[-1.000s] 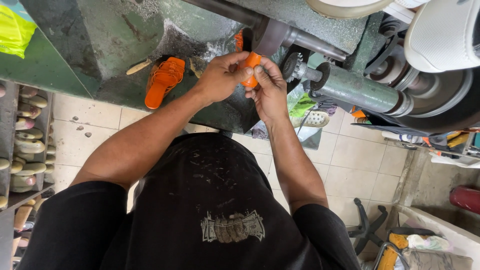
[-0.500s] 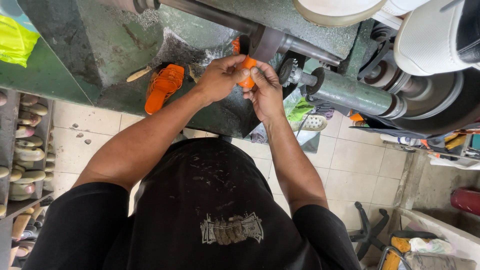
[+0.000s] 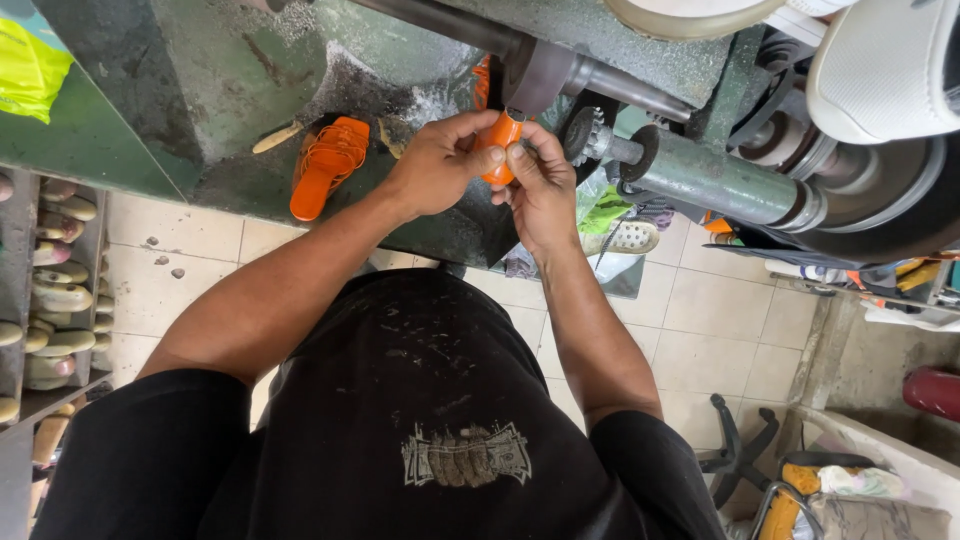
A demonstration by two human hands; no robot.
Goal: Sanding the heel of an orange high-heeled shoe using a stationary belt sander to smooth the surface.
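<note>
Our hands have barely shifted: left hand [image 3: 432, 170] and right hand [image 3: 540, 185] both grip closed around the orange piece [image 3: 500, 140] beneath the machine shaft [image 3: 545, 70].

- Black short-sleeved T-shirt [image 3: 420, 400], dusted with pale specks.
- Small grey-white printed graphic on the shirt front.
- Forearms bare; left hand [image 3: 435, 165] and right hand [image 3: 540, 190] ungloved.

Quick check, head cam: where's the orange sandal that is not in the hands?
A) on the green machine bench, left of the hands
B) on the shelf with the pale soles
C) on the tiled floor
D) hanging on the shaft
A: the orange sandal lies on the dusty green machine bench, left of the left hand, apart from it.
</note>
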